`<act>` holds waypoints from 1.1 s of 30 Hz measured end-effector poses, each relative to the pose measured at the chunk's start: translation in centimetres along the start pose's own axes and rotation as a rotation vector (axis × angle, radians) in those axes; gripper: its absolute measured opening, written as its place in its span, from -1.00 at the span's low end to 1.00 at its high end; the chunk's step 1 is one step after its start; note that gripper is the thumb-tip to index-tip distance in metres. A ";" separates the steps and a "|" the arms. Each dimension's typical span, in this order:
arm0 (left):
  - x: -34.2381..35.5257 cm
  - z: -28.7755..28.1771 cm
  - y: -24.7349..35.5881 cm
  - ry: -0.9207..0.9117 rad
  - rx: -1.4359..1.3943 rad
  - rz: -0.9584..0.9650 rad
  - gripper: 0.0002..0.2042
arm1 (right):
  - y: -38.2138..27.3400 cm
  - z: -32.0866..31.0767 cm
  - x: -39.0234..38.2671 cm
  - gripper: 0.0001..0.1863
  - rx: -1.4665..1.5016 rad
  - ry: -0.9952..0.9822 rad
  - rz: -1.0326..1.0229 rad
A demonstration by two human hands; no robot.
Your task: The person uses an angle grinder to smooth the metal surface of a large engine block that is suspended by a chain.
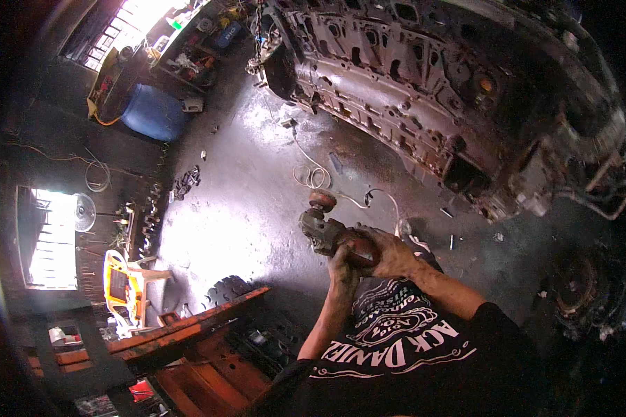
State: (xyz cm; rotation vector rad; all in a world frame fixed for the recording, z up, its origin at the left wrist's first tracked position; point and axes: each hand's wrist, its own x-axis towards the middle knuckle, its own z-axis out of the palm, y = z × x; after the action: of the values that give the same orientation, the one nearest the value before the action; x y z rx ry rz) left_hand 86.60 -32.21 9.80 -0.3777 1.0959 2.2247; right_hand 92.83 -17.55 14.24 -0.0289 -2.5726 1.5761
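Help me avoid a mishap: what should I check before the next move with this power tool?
1. Two-handed hold: ok, left hand and right hand both grip the worn grey-and-reddish power tool.
2. Hand protection: not ok, both hands are bare.
3. Round brown attachment apart from the big brown metal engine block: ok.
4. Dark grey floor ahead: not ok, a thin pale cable lies looped there.
5. Tool switched off: cannot tell.

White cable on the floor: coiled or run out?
Partly both: the white cable lies in loose loops partway along, with unlooped stretches leading off either side.
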 end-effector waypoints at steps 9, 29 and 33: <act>17.3 7.0 5.7 -0.024 0.065 -0.155 -0.59 | 6.4 -5.1 15.0 -0.01 -0.097 0.026 0.349; 72.0 17.0 18.8 -0.302 0.344 -0.087 -0.77 | 23.5 -12.0 60.9 -0.18 -0.356 0.204 0.629; 76.1 17.1 19.6 -0.345 0.291 -0.154 -0.77 | 23.6 -13.0 63.8 -0.22 -0.353 0.172 0.671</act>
State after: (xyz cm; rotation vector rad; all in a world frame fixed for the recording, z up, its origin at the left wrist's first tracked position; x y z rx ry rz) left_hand 16.05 3.15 -5.71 0.0442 1.1351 1.8723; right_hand 29.84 9.92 5.18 -1.1034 -2.8077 1.1496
